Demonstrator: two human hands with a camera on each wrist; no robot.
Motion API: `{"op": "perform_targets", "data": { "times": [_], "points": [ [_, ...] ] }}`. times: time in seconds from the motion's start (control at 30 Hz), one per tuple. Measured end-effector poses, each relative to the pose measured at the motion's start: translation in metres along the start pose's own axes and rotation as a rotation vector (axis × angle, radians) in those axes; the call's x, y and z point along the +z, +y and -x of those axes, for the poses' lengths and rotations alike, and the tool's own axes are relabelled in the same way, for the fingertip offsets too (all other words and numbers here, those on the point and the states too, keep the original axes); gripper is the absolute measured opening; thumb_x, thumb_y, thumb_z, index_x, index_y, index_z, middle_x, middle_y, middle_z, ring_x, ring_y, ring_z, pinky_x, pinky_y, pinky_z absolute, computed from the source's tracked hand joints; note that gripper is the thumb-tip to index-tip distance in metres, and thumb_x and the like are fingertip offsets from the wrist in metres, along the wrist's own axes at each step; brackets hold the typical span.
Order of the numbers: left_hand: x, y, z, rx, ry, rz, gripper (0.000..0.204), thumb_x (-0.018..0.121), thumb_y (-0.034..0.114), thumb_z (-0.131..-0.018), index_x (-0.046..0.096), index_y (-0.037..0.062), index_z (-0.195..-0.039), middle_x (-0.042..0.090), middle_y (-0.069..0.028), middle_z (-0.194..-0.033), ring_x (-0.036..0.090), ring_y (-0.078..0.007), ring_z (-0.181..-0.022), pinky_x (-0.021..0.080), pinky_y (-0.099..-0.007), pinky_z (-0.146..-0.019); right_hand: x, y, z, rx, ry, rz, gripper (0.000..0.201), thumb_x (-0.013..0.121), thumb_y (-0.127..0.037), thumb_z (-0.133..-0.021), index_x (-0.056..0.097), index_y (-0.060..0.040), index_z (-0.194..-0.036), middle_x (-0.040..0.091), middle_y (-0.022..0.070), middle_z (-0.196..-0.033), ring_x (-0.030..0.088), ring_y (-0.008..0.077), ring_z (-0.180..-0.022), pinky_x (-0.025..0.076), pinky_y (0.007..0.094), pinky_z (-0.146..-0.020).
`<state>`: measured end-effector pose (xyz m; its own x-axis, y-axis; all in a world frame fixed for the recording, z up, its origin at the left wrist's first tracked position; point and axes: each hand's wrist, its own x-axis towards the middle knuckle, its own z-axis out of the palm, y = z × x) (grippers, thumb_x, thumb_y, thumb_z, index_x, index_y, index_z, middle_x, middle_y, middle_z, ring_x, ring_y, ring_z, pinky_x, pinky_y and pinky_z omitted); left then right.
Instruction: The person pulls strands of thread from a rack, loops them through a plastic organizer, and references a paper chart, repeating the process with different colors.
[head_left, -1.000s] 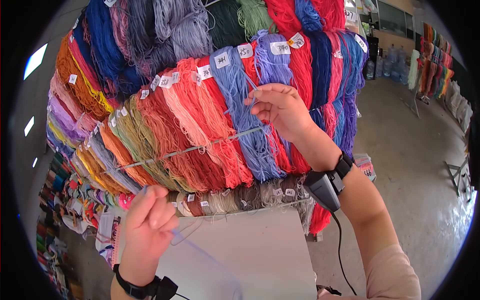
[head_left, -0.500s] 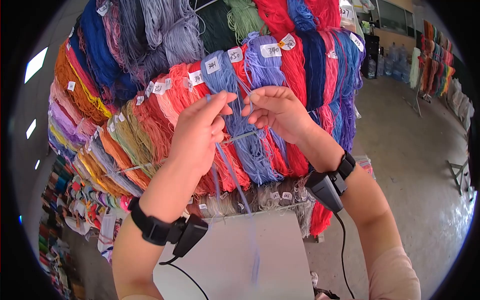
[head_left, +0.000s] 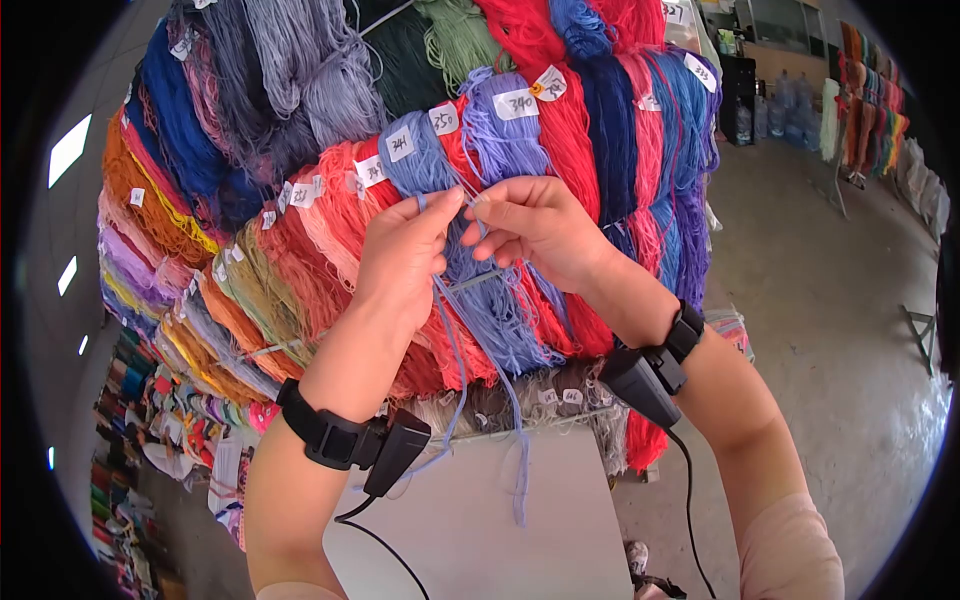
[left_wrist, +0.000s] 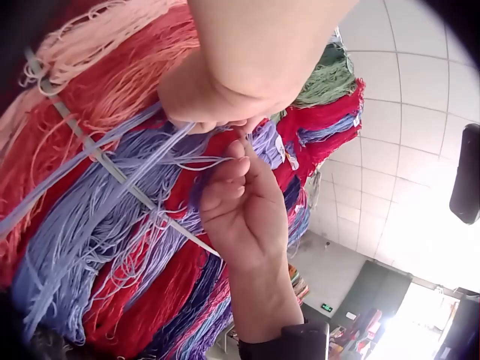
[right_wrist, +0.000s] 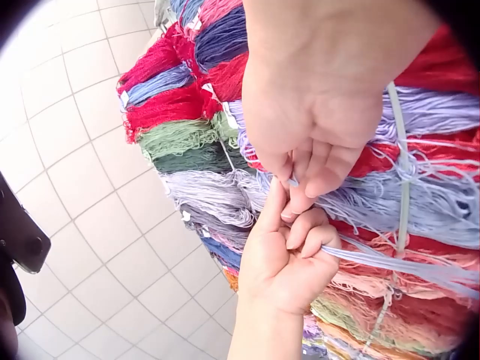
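Note:
Several pale blue yarn strands [head_left: 519, 430] run through my left hand [head_left: 398, 255], whose fingers curl round them, and their ends hang over the white surface. Close beside it, my right hand [head_left: 545, 228] pinches a bit of blue yarn between thumb and forefinger. In the right wrist view the fingertips of both hands meet around the yarn, which they partly hide. Both hands are in front of a blue skein [head_left: 500, 320] tagged 341. In the left wrist view, taut strands [left_wrist: 150, 161] stretch from my left hand across the skeins.
Red skeins [head_left: 565, 130] and a periwinkle skein [head_left: 510, 150] tagged 340 hang alongside. A thin bar [left_wrist: 124, 180] crosses the skeins. Below is a white tabletop [head_left: 480, 500]. Cables [head_left: 690, 500] trail from both wrist cameras. Farther off stands another yarn rack [head_left: 870, 100].
My left hand has risen from the lower left, bringing the blue strands up beside my right hand. The right hand keeps its pinch near the tagged skein. The strand ends now hang below.

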<state>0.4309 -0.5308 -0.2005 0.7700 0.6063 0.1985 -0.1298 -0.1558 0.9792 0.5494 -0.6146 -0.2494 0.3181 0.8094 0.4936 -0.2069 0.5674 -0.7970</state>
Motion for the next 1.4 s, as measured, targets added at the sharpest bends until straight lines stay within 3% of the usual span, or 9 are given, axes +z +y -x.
{"op": "perform_targets", "data": {
  "times": [0.13, 0.73, 0.93, 1.03, 1.07, 1.23, 1.3, 1.37, 1.4],
  "points": [
    [-0.004, 0.002, 0.005, 0.038, 0.045, -0.008, 0.016, 0.063, 0.025, -0.074, 0.058, 0.0099, -0.075, 0.037, 0.0092, -0.056, 0.028, 0.0001, -0.048, 0.019, -0.0162, -0.042, 0.002, 0.001, -0.002, 0.003, 0.031, -0.029, 0.014, 0.055, -0.015, -0.08, 0.058, -0.0017, -0.082, 0.061, 0.0082, -0.074, 0.058, 0.0101, -0.059, 0.044, 0.0192, -0.049],
    [-0.008, -0.002, 0.006, 0.078, 0.05, -0.018, 0.015, 0.057, 0.019, -0.078, 0.056, 0.0054, -0.084, 0.04, 0.0073, -0.056, 0.028, -0.0007, -0.045, 0.021, -0.0173, -0.04, 0.001, 0.004, -0.004, -0.011, 0.036, -0.117, 0.008, 0.055, -0.009, -0.078, 0.06, -0.0018, -0.08, 0.061, 0.0087, -0.075, 0.057, 0.01, -0.056, 0.044, 0.0194, -0.046],
    [-0.024, 0.007, 0.009, 0.23, 0.448, -0.34, 0.017, 0.055, 0.019, -0.081, 0.055, 0.0017, -0.083, 0.035, 0.0076, -0.053, 0.025, -0.0008, -0.043, 0.02, -0.0182, -0.039, -0.001, 0.001, -0.003, 0.003, -0.045, -0.256, 0.009, 0.053, -0.008, -0.08, 0.059, -0.0021, -0.082, 0.06, 0.0069, -0.074, 0.054, 0.0089, -0.058, 0.044, 0.0203, -0.049],
    [-0.037, 0.016, 0.027, 0.023, 0.271, 0.095, 0.025, 0.053, 0.023, -0.082, 0.052, 0.001, -0.093, 0.037, 0.0062, -0.057, 0.024, -0.0013, -0.042, 0.019, -0.0169, -0.038, -0.001, -0.003, 0.002, 0.023, -0.092, -0.213, 0.009, 0.052, -0.008, -0.08, 0.058, -0.0025, -0.083, 0.059, 0.0046, -0.071, 0.053, 0.0082, -0.057, 0.043, 0.0196, -0.051],
    [-0.033, 0.018, 0.032, 0.004, 0.185, 0.113, 0.03, 0.052, 0.026, -0.083, 0.051, -0.0011, -0.097, 0.042, 0.0041, -0.062, 0.024, -0.0017, -0.041, 0.019, -0.0167, -0.037, 0.001, -0.002, 0.005, -0.008, -0.092, -0.146, 0.009, 0.052, -0.009, -0.08, 0.058, -0.0025, -0.084, 0.058, 0.0039, -0.07, 0.052, 0.0079, -0.057, 0.042, 0.0192, -0.051],
    [0.002, 0.023, 0.025, -0.051, 0.039, 0.14, 0.029, 0.052, 0.024, -0.083, 0.051, -0.0025, -0.095, 0.042, 0.0044, -0.062, 0.025, -0.0009, -0.041, 0.019, -0.0168, -0.037, 0.017, 0.001, 0.009, -0.17, -0.207, 0.281, 0.012, 0.053, -0.01, -0.08, 0.059, -0.0012, -0.087, 0.058, 0.0022, -0.068, 0.049, 0.0061, -0.055, 0.039, 0.0176, -0.05],
    [0.004, 0.031, 0.021, -0.005, 0.04, 0.152, 0.027, 0.053, 0.022, -0.083, 0.052, -0.0028, -0.093, 0.043, 0.0038, -0.06, 0.025, -0.0011, -0.041, 0.019, -0.0174, -0.036, 0.016, -0.002, 0.002, -0.039, -0.231, 0.21, 0.016, 0.051, -0.01, -0.081, 0.057, -0.0013, -0.093, 0.059, 0.0035, -0.08, 0.053, 0.0085, -0.067, 0.041, 0.0213, -0.059],
    [-0.017, 0.029, 0.026, 0.047, -0.003, 0.146, 0.021, 0.053, 0.02, -0.083, 0.053, -0.0005, -0.088, 0.035, 0.0065, -0.055, 0.026, -0.0005, -0.041, 0.019, -0.0175, -0.036, 0.012, 0.009, -0.014, 0.037, -0.176, 0.036, 0.02, 0.05, -0.011, -0.081, 0.056, -0.0015, -0.097, 0.059, 0.0046, -0.089, 0.054, 0.0109, -0.077, 0.042, 0.0241, -0.066],
    [-0.025, 0.027, 0.04, 0.063, 0.024, 0.102, 0.02, 0.052, 0.02, -0.083, 0.053, 0.0003, -0.086, 0.034, 0.007, -0.054, 0.027, -0.0003, -0.041, 0.019, -0.0176, -0.035, 0.005, 0.014, -0.023, 0.099, -0.083, 0.072, 0.023, 0.048, -0.012, -0.082, 0.053, -0.0021, -0.103, 0.056, 0.0059, -0.1, 0.053, 0.0149, -0.093, 0.041, 0.027, -0.074]
  ]
}}
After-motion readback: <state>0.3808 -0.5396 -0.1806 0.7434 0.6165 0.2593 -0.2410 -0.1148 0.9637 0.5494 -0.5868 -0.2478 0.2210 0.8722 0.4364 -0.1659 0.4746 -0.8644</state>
